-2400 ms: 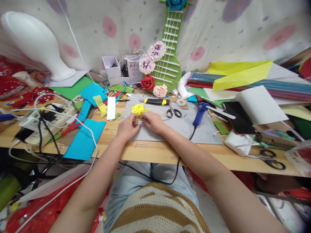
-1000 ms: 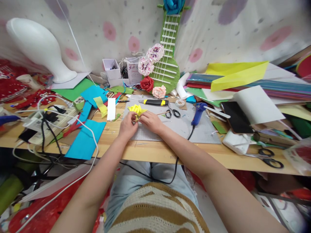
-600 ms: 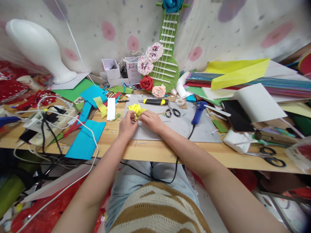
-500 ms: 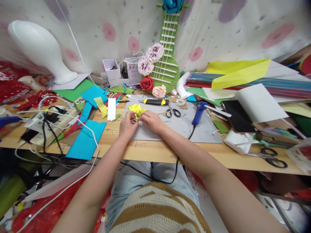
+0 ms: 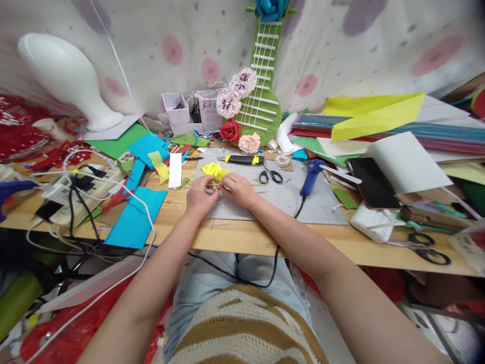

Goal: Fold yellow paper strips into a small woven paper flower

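In the head view, the one view I have, both my hands meet above the near edge of the surface [image 5: 242, 241], left of its middle, over a grey mat [image 5: 322, 207]. The yellow flower [image 5: 212, 170] is just beyond my fingertips, above the mat's left edge. My left hand [image 5: 200, 197] has its fingers curled in, thumb and forefinger clamped on the flower's lower part. My right hand [image 5: 238, 191] comes in from the other side, fingers together and closed on the base too; exactly which bit each tip pinches is too small to tell. A thin stick [image 5: 259, 185] shows past my right knuckles.

Farther from the near edge, a black-and-yellow knife [image 5: 242, 160] lies across the mat, with scissors [image 5: 270, 172] and a tape roll [image 5: 281, 164] to its right. The blue glue gun [image 5: 311, 178] lies toward the mat's right side, its cord dropping over the near edge. Along the back edge, a green guitar shape [image 5: 271, 129] leans against the curtain [image 5: 341, 65], a red flower [image 5: 230, 130] and a peach flower [image 5: 249, 143] at its foot. Blue paper [image 5: 134, 217] hangs slightly over the near edge on my left, beside a power strip [image 5: 89, 199]. Toward the right, a phone [image 5: 369, 182] lies partly under a white sheet [image 5: 411, 161].
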Demonstrator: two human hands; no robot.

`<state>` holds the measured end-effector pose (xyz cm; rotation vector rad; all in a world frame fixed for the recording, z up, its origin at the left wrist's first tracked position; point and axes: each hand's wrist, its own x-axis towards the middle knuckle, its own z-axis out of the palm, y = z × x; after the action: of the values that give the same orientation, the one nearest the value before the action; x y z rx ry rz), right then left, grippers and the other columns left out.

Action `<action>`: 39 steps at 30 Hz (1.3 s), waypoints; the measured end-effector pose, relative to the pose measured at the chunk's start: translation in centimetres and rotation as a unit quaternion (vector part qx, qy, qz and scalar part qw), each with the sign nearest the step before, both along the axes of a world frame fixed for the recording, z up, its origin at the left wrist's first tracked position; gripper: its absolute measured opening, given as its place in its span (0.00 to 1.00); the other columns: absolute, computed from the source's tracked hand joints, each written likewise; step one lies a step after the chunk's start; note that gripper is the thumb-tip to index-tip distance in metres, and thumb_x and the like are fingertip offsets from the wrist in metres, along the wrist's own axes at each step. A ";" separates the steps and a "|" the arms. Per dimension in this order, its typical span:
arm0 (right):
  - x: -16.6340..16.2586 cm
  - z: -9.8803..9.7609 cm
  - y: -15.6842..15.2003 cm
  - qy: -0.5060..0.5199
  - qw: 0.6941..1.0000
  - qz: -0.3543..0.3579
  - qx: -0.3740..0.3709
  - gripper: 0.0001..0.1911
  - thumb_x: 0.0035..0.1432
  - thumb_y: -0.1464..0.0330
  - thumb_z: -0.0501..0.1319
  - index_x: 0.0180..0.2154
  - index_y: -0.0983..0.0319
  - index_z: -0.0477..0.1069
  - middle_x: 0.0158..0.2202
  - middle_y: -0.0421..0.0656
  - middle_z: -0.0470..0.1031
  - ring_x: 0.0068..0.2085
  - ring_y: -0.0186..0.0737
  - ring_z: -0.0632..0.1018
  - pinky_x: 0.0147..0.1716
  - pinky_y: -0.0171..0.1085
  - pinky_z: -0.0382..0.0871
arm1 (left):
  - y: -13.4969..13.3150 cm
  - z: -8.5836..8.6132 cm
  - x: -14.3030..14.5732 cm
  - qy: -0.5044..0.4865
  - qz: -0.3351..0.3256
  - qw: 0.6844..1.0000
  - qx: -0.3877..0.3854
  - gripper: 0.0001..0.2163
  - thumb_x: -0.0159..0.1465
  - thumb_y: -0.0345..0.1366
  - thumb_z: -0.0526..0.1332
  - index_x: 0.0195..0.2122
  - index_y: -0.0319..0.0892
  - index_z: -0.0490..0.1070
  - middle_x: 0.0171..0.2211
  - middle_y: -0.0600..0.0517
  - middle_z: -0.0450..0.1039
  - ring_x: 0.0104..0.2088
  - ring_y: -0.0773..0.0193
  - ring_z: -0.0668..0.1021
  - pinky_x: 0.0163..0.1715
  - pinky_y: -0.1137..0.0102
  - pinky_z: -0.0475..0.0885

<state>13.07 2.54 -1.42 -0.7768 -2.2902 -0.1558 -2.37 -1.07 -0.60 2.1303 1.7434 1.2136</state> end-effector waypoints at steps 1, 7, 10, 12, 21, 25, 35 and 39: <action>0.0 -0.1 0.0 0.007 1.000 -0.001 0.000 0.09 0.61 0.69 0.50 0.29 0.61 0.64 0.29 0.45 0.71 0.33 0.38 0.69 0.34 0.37 0.64 | 0.0 0.0 0.0 0.011 0.002 1.000 0.016 0.11 0.52 0.32 0.60 0.38 0.41 0.68 0.34 0.52 0.72 0.33 0.66 0.74 0.34 0.72 0.70; 0.1 0.0 -0.1 0.021 1.000 -0.011 0.003 0.08 0.61 0.69 0.51 0.30 0.61 0.65 0.29 0.45 0.71 0.33 0.38 0.69 0.33 0.35 0.62 | -0.1 0.1 0.0 0.069 -0.003 0.996 0.064 0.12 0.52 0.28 0.57 0.38 0.42 0.67 0.32 0.52 0.72 0.35 0.63 0.73 0.37 0.70 0.69; 0.2 0.1 -0.2 0.012 1.000 -0.024 -0.002 0.09 0.61 0.69 0.50 0.30 0.62 0.66 0.30 0.45 0.71 0.34 0.38 0.69 0.33 0.35 0.62 | -0.2 0.1 0.0 0.100 0.000 0.993 0.057 0.16 0.51 0.27 0.58 0.42 0.41 0.66 0.34 0.51 0.71 0.38 0.61 0.72 0.39 0.67 0.69; 0.2 0.2 -0.3 0.002 0.999 -0.033 -0.004 0.09 0.61 0.69 0.50 0.31 0.62 0.66 0.30 0.45 0.71 0.33 0.38 0.69 0.32 0.35 0.61 | -0.2 0.2 0.0 0.117 0.002 0.992 0.046 0.17 0.50 0.27 0.58 0.43 0.41 0.65 0.34 0.50 0.70 0.38 0.59 0.71 0.39 0.67 0.68; 0.4 0.2 -0.4 -0.028 0.999 -0.043 -0.003 0.08 0.61 0.70 0.51 0.30 0.62 0.66 0.30 0.44 0.72 0.34 0.38 0.69 0.32 0.35 0.60 | 0.3 -0.2 -0.6 0.160 0.007 0.987 0.004 0.14 0.53 0.27 0.58 0.41 0.43 0.66 0.35 0.50 0.70 0.39 0.58 0.71 0.39 0.65 0.67; 0.3 0.2 -0.4 -0.036 0.998 -0.044 -0.014 0.09 0.61 0.70 0.51 0.30 0.62 0.66 0.30 0.44 0.72 0.34 0.38 0.69 0.32 0.35 0.60 | 0.3 -0.1 -0.7 0.173 0.005 0.985 0.013 0.11 0.53 0.27 0.57 0.38 0.43 0.67 0.34 0.50 0.69 0.39 0.58 0.71 0.39 0.66 0.67; -0.1 0.3 -0.5 -0.035 0.998 -0.030 -0.037 0.09 0.62 0.68 0.50 0.32 0.62 0.67 0.32 0.46 0.72 0.35 0.39 0.69 0.34 0.36 0.61 | -0.1 0.3 -0.5 0.212 0.032 0.974 0.069 0.09 0.55 0.31 0.57 0.38 0.42 0.68 0.36 0.48 0.69 0.40 0.56 0.70 0.39 0.66 0.66; -0.1 0.3 -0.4 -0.019 0.999 -0.011 -0.040 0.09 0.62 0.69 0.50 0.33 0.62 0.67 0.32 0.46 0.71 0.35 0.39 0.68 0.34 0.36 0.61 | -0.5 0.4 -0.5 0.213 0.039 0.974 0.071 0.09 0.54 0.30 0.57 0.37 0.43 0.66 0.35 0.49 0.70 0.39 0.57 0.70 0.37 0.66 0.65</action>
<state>12.95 2.18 -1.07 -0.8457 -2.3363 -0.0906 -2.84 -1.52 -0.16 2.5833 1.9687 0.9753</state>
